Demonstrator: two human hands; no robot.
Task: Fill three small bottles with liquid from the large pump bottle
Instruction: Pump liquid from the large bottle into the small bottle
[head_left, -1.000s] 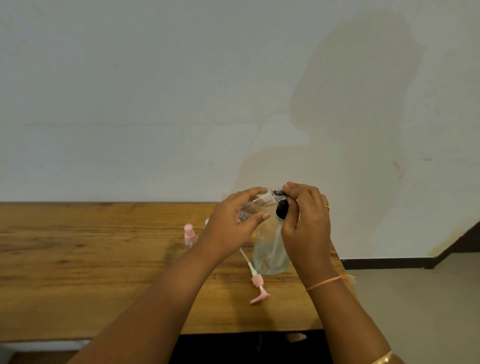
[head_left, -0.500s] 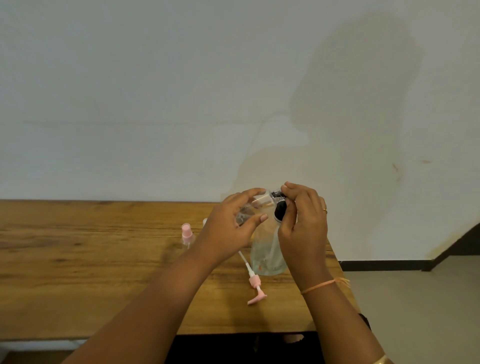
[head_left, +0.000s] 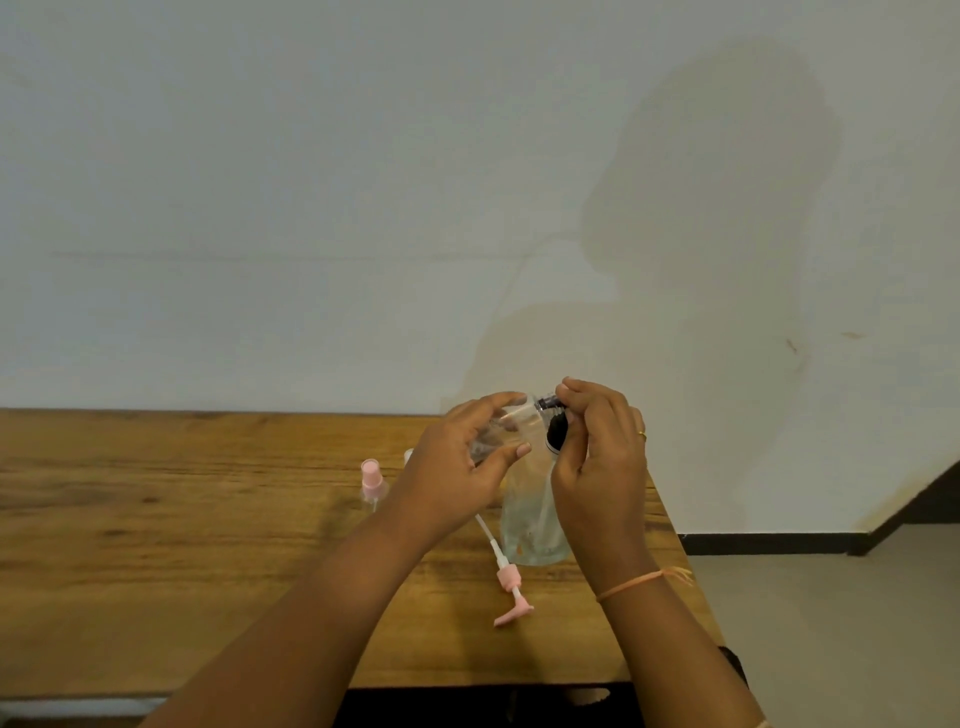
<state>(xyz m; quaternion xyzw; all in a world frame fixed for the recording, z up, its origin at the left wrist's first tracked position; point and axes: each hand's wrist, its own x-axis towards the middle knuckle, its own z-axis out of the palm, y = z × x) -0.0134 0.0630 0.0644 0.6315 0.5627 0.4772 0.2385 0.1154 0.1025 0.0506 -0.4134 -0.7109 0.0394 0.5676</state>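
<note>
The hands meet in the air above the right end of the desk (head_left: 156, 545). The left hand (head_left: 462, 462) wraps its fingers and thumb around a small clear bottle (head_left: 511, 418). The right hand (head_left: 602, 467) pinches the dark cap (head_left: 548, 402) at that bottle's neck with curled fingertips.

The small clear bottle lies nearly on its side. Its long axis runs left to right and rises slightly toward the right, so the neck points straight at the right hand, which is the nearer one to the cap. Any twist of the cap would turn about that near-level axis, and an open neck held this way could probably spill. It cannot be told whether the cap is going on or coming off, nor how much liquid the bottle holds.

The large pump bottle (head_left: 530, 525) stands upright on the desk just below and behind the hands. Its pink pump (head_left: 506, 577) is out and lies on the desk in front of it, with the tube pointing away. A small spray bottle with a pink cap (head_left: 373, 480) stands to the left, and the tip of another small bottle (head_left: 409, 454) shows just past the left hand.

No brand, label or writing can be read on any bottle.
</note>
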